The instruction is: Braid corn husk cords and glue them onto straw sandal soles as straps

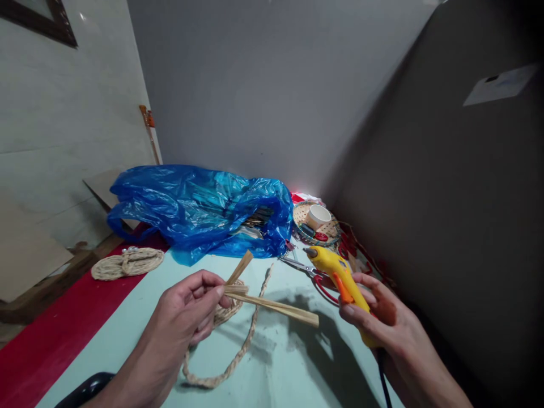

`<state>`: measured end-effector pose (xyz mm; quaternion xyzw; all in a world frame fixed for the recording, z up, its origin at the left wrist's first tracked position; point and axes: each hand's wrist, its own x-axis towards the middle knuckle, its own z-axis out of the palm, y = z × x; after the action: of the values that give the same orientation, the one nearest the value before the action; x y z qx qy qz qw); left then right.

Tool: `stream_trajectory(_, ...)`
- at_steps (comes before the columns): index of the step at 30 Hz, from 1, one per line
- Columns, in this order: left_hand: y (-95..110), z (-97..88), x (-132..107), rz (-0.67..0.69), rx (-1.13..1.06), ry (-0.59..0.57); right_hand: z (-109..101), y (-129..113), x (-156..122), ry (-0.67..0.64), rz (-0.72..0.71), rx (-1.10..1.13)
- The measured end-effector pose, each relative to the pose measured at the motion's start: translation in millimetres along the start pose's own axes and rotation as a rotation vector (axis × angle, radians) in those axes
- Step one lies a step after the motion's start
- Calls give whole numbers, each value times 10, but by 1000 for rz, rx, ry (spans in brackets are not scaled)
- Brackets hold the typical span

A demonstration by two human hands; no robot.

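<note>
Between the thumb and fingers of my left hand [185,314] are flat strips of dried plant fibre [284,309], their ends fanning out to the right. Below them a braided cord [238,360] curves over the pale green table, and a coiled braid [228,310] shows partly behind my fingers. My right hand [386,323] is wrapped round a yellow hot glue gun [340,272] with an orange trigger. Its nozzle points up and left, apart from the strips. A black cable hangs from its handle.
Scissors [304,266] with red handles lie behind the glue gun. A blue plastic bag [204,209] lies along the wall. Beside it a woven basket [301,212] holds a white cup [318,216]. Two coiled braided pieces [127,263] rest at left on a red strip [63,328].
</note>
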<state>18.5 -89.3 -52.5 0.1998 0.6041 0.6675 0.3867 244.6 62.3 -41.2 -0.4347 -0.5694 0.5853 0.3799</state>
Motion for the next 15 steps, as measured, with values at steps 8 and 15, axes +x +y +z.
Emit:
stream_trajectory(8,-11,0,-24,-17,16,8,2,-42,-42,-88,39,185)
stream_trajectory(15,24,15,-21,-36,24,-10,-135,5,-24,4,69,282)
